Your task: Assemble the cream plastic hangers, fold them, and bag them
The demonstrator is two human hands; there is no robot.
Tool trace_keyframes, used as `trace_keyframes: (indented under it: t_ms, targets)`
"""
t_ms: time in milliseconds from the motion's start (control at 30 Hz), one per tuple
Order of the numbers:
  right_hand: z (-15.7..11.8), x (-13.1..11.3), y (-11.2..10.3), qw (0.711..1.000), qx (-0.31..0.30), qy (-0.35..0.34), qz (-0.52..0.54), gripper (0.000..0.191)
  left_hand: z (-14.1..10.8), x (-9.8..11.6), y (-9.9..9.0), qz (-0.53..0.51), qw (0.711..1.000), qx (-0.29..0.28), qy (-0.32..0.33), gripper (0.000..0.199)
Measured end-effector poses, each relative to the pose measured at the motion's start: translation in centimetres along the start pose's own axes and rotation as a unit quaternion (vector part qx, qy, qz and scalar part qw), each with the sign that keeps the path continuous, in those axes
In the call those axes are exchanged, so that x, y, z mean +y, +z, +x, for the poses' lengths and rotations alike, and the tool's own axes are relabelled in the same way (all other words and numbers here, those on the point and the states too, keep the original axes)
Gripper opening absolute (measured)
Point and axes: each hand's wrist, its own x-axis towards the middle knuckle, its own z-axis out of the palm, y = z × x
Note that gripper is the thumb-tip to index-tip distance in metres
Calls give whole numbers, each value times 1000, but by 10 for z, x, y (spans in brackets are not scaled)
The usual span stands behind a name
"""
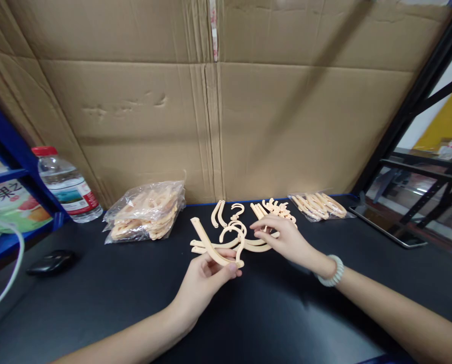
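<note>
My left hand (pixel 214 275) pinches a cream plastic hanger piece (pixel 207 242), a long curved arm joined at its lower end to a hook. To the right, my right hand (pixel 281 235) is over the loose parts, its thumb and fingertips close together; whatever may be between them is too small to name. Assembled hangers (pixel 258 247) lie behind and between the hands. Two curved arms (pixel 218 214) and a loose hook (pixel 237 210) rest farther back. Straight pieces (pixel 258 210) and a pile of small hooks (pixel 279 207) lie just beyond my right hand.
A large bag of cream parts (pixel 146 212) sits back left, a smaller bag (pixel 318 206) back right. A water bottle (pixel 68 187) and black mouse (pixel 53 262) are at the left, a tablet (pixel 387 226) at the right. Cardboard (pixel 135 111) stands behind the black table (pixel 267 323).
</note>
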Motion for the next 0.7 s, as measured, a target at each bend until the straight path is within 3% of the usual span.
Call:
trace_keyframes:
  t_ms: [100,233,367,567,700]
  targets:
    - [12,20,-10,979,-18,-91,-182,13,1,-1,-2,6,1000,7,-13,31]
    - [19,37,-6,974,-48,-73,-209,10,1,-2,-3,-3,1000,6,-19,30]
    - [21,39,-1,984,-28,-52,-166,13,1,-2,-2,-16,1000,8,-10,27]
    - [23,32,-9,995,79,3,-62,19,0,1,-2,-30,999,6,-18,26]
    - [15,11,-11,976,140,73,153,25,1,2,-3,-41,999,-3,-20,25]
